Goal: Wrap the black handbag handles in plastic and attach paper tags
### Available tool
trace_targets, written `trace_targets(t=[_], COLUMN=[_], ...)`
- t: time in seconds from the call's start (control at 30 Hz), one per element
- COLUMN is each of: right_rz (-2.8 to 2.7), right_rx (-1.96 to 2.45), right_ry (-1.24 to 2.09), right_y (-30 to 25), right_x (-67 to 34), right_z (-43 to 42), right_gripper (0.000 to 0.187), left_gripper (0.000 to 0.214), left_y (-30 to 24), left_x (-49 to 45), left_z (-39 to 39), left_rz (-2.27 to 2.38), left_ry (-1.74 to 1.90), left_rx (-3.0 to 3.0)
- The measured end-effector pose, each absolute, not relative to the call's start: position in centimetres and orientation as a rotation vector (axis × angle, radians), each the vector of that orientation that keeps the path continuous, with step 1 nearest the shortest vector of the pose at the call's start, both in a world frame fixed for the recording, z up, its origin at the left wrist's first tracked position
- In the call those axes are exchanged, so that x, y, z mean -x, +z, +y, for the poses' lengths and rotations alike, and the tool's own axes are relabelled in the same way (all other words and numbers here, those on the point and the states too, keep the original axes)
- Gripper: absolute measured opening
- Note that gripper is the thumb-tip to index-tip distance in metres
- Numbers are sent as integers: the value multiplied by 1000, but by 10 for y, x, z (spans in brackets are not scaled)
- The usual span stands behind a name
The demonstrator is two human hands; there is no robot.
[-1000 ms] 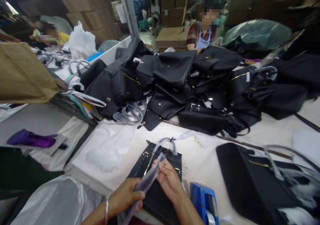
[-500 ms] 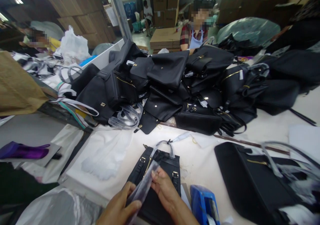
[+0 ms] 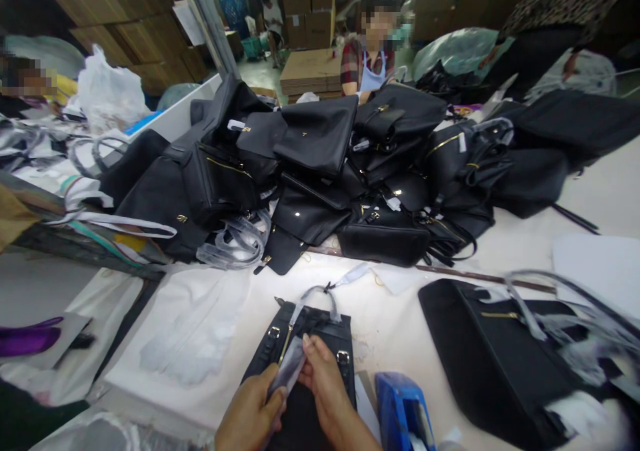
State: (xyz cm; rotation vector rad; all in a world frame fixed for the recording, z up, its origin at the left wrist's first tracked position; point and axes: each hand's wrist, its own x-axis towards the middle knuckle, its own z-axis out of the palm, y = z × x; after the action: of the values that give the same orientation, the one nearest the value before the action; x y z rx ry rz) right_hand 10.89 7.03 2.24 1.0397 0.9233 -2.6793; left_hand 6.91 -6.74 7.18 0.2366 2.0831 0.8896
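A small black backpack lies on the white table in front of me, with two gold buckles, a gold zip and a plastic-wrapped top handle. Over it, my left hand grips a strip of translucent plastic film. My right hand pinches the upper end of that strip between thumb and fingers. Whether anything lies inside the film, I cannot tell. A blue tape dispenser stands just right of the backpack.
Black bags are heaped across the back of the table. Another black bag with plastic-wrapped handles lies at right. White sheets lie at left, near a purple case. Behind the heap sits a person in an apron.
The view has swung to the right. My hands have drawn closer together along the plastic strip, and less of it shows between them.
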Motion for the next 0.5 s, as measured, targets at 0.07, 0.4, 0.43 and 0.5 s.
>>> trace_targets(t=[0.07, 0.4, 0.43, 0.5], right_rz=[1011, 1063, 1075, 1136], right_rx=[-1071, -1086, -1103, -1157], right_ry=[-2669, -2645, -2640, -2628], right_y=[19, 21, 20, 18], right_x=[-105, -103, -103, -103], right_z=[69, 78, 78, 77], right_gripper=[34, 39, 40, 40], left_gripper=[23, 44, 43, 40], left_y=[74, 88, 89, 93], left_x=[-66, -52, -50, -46], left_z=[-66, -56, -56, -55], left_rz=[1988, 1417, 1376, 1315], left_ry=[993, 1339, 1346, 1345], left_rx=[-173, 432, 459, 481])
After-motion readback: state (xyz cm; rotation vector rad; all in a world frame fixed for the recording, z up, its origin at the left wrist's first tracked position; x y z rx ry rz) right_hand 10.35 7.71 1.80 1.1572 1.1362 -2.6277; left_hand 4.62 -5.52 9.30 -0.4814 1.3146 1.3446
